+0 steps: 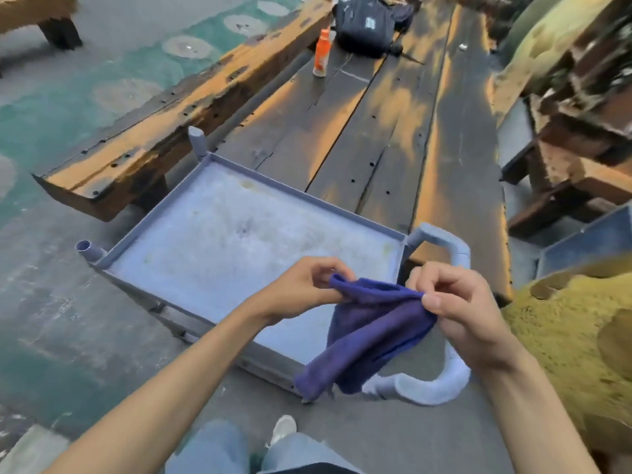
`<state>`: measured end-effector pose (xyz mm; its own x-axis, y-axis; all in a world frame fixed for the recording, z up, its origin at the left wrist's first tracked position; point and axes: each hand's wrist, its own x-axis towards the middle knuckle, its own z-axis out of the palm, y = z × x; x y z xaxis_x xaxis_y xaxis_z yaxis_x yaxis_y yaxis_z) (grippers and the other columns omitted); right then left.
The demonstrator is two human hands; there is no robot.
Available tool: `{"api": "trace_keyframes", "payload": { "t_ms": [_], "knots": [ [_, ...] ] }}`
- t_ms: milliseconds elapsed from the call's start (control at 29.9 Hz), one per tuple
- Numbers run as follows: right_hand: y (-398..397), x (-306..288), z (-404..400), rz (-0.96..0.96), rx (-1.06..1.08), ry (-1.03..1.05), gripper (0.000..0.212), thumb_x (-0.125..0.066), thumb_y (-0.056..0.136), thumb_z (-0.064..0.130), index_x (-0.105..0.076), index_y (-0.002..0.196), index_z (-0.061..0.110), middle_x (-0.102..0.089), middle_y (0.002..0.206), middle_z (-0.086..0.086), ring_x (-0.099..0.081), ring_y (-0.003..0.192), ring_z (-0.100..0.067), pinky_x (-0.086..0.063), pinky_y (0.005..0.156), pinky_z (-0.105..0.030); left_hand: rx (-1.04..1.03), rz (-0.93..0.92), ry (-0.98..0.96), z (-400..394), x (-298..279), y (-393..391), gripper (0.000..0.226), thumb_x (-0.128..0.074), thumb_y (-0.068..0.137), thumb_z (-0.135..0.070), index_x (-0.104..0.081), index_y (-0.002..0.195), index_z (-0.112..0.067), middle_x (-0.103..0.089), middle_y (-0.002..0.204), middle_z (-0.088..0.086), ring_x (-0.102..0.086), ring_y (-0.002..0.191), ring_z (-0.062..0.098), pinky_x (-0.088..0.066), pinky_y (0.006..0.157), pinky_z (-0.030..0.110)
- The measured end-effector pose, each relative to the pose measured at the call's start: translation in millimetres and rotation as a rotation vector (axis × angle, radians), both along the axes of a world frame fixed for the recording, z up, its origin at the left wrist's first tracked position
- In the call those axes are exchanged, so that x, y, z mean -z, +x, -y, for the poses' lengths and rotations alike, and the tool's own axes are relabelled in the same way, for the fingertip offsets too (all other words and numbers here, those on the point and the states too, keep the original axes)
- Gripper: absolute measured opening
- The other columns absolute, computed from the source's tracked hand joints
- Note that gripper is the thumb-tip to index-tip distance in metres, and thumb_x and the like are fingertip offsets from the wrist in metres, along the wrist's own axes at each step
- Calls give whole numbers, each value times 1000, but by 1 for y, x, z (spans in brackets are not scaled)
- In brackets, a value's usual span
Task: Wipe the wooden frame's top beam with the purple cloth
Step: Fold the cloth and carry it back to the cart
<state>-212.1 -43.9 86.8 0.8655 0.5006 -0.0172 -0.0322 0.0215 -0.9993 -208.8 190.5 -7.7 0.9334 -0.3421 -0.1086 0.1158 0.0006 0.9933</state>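
Purple cloth [372,330]: held in the lower centre of the frame, stretched between both hands above the grey tray [239,241]; the lower part hangs loose.
Left hand [301,289]: pinched on the cloth's left corner.
Right hand [458,309]: pinched on the right edge, apparently so that the cloth can be spread or folded before wiping.
Wooden beam [178,107]: seen upper left, well apart from the cloth; judged not yet wiped.
Orange bottle [322,53]: standing on the planks, upper centre.

Grey tray cart [164,213], orange bottle [322,53], dark bag [366,25].
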Motion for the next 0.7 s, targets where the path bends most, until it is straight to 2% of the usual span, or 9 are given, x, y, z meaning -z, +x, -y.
{"api": "trace_keyframes", "payload": {
  "t_ms": [100,167,301,401,502,636,703],
  "knots": [
    [-1,-5,17,13,263,23,17,-63,71,10,-55,59,19,-48,65,-6,-39,63,-20,-31,57,-30,44,20,-79,-9,-20,34,21,-73,83,11,-67,84,-9,-72,74,-5,-66,71,6,-51,71,18],
    [-6,-7,24,21,455,53,22,-54,74,1,-54,60,18,-50,66,-3,-42,63,-18,-33,57,-29,115,60,-112,-7,-40,62,20,-73,82,10,-68,84,-9,-72,73,-6,-66,70,5,-50,69,16],
    [-22,-12,33,78,810,114,20,-54,76,6,-55,62,20,-50,69,-1,-42,66,-18,-32,61,-30,288,126,-175,17,-83,111,14,-70,89,0,-69,99,-10,-74,85,-5,-66,80,5,-51,73,18],
    [-34,-18,34,167,1062,164,29,-49,80,4,-60,61,23,-57,71,3,-50,68,-18,-39,63,-28,397,188,-177,50,-109,141,18,-67,93,-1,-70,108,-12,-75,91,-8,-66,86,3,-52,77,20],
    [-43,-20,34,226,1237,175,30,-52,81,6,-64,60,22,-57,65,6,-49,62,-11,-40,53,-19,483,250,-162,86,-122,159,20,-63,96,0,-68,114,-3,-75,92,-7,-66,86,1,-51,74,16],
    [-60,-17,51,253,1377,133,27,-57,84,6,-67,64,22,-58,65,5,-49,63,-12,-40,51,-19,603,273,-150,139,-123,172,24,-63,97,-3,-67,119,4,-73,106,15,-65,92,9,-52,80,23],
    [-65,-9,62,227,1419,78,30,-60,90,1,-68,68,21,-60,65,6,-50,61,-10,-41,52,-19,621,276,-129,162,-115,176,22,-63,97,-2,-68,118,4,-73,105,13,-66,91,8,-53,83,23]
  ]
}}
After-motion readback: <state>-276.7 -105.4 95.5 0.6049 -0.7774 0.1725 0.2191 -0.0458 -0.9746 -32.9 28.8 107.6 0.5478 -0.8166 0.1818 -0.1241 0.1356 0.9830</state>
